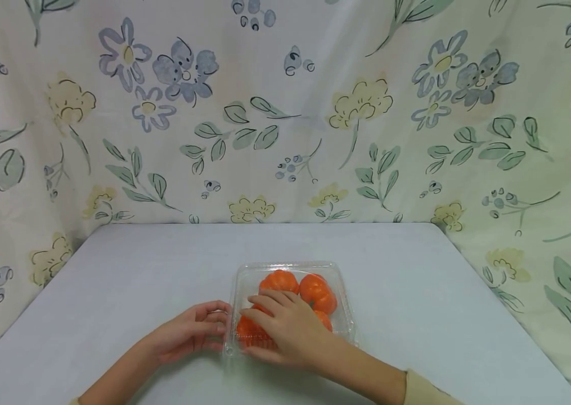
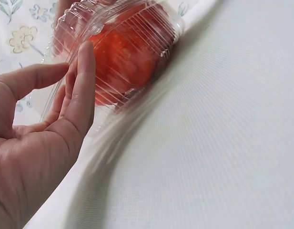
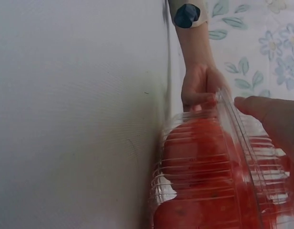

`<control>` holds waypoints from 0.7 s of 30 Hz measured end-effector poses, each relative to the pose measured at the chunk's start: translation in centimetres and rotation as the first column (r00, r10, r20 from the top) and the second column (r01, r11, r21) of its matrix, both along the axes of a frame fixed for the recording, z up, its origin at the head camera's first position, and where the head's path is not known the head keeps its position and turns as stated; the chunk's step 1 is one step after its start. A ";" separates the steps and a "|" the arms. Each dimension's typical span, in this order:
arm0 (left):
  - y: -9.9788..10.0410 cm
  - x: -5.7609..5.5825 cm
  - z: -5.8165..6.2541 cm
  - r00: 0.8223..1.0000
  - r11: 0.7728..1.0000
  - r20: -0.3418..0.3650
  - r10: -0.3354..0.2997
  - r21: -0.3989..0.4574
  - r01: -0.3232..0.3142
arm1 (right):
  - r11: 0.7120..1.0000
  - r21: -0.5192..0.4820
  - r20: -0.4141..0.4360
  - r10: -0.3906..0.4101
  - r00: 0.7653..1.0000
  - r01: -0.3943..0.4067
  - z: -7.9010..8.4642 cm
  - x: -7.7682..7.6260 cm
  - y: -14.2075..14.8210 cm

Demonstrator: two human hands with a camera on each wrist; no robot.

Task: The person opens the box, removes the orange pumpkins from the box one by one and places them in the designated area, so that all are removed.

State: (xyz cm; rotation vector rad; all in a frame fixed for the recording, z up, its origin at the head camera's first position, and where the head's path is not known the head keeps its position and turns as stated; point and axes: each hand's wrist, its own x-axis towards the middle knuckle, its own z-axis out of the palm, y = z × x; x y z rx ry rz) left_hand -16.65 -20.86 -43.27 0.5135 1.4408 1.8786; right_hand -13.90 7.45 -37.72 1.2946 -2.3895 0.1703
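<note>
A clear plastic clamshell box holds several orange, ribbed, pumpkin-like fruits. Its ridged lid lies over them, as both wrist views show. My right hand rests across the top of the box, fingers extended toward the left, covering part of the fruits. In the right wrist view its thumb is by the rim at a corner. Beside the left edge of the box is my left hand, its fingers gently bent and the fingertips right at the rim. The left wrist view shows thumb and fingers apart there.
The box stands on a white-covered table, near its front. Behind and at both sides hangs a floral curtain. A dark round object sits on the left sleeve's cuff in the right wrist view.
</note>
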 end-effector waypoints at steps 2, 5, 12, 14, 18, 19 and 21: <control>-0.1 0.1 -0.1 1.000 1.000 0.006 -0.019 0.003 0.019 | 1.000 0.008 0.000 -0.004 1.000 0.004 -0.1 0.0 0.0; -0.1 0.1 -0.2 0.999 0.999 0.014 -0.050 0.016 0.050 | 1.000 0.013 0.001 -0.004 1.000 0.004 -0.2 0.1 0.1; 0.2 0.5 -0.3 0.994 0.995 0.039 -0.097 0.036 0.096 | 1.000 -0.001 -0.031 0.006 0.999 -0.006 -0.6 0.1 0.1; 0.2 0.6 -0.3 0.994 0.994 0.043 -0.100 0.036 0.098 | 1.000 0.001 -0.036 0.004 0.999 -0.004 -0.7 0.1 0.0; 0.3 0.7 -0.3 0.994 0.994 0.043 -0.101 0.040 0.100 | 1.000 0.005 -0.042 -0.005 0.999 0.005 -0.7 0.1 0.0; 0.3 0.7 -0.3 0.994 0.994 0.041 -0.104 0.041 0.103 | 1.000 0.004 -0.041 -0.007 0.999 0.007 -0.7 0.1 0.0; 0.4 0.8 -0.4 0.993 0.993 0.032 -0.113 0.042 0.112 | 1.000 0.004 -0.043 -0.010 0.999 0.010 -0.8 0.2 -0.1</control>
